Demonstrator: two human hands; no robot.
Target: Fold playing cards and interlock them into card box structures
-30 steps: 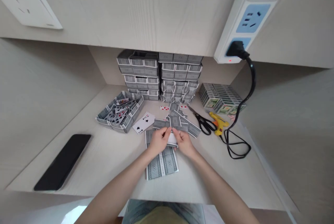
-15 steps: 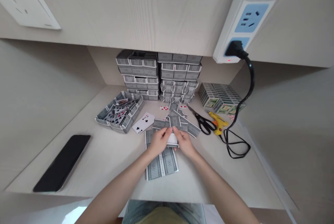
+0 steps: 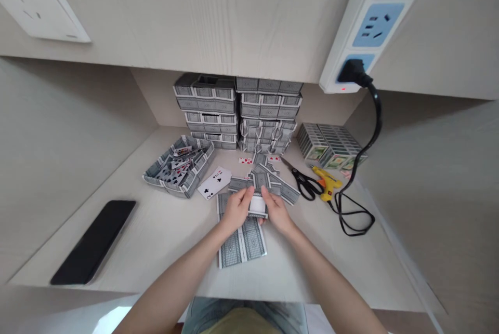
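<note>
Between my left hand [image 3: 237, 209] and my right hand [image 3: 276, 211] is a folded playing card piece [image 3: 258, 204], pale in the middle with grey patterned edges. Both hands are closed on its sides, thumbs on top; the fingers beneath are mostly hidden. Under them lies a panel of joined playing cards [image 3: 244, 243], grey backs up, partly covered by my left hand. Just beyond my fingertips is a loose pile of grey-backed cards [image 3: 286, 191]. A two of clubs [image 3: 214, 182] lies face up to the left of it.
A card-built tray [image 3: 187, 186] holds loose cards at left, with a black phone [image 3: 93, 243] nearer. Black-handled scissors [image 3: 307, 186] and a yellow glue gun [image 3: 327, 182] lie right; a black cord [image 3: 377, 116] runs to a power strip [image 3: 360, 38]. Stacked card boxes [image 3: 268, 108] stand behind.
My thumbs have moved slightly apart along the folded card piece, showing more of its pale middle. Both hands still hold it in nearly the same place.
</note>
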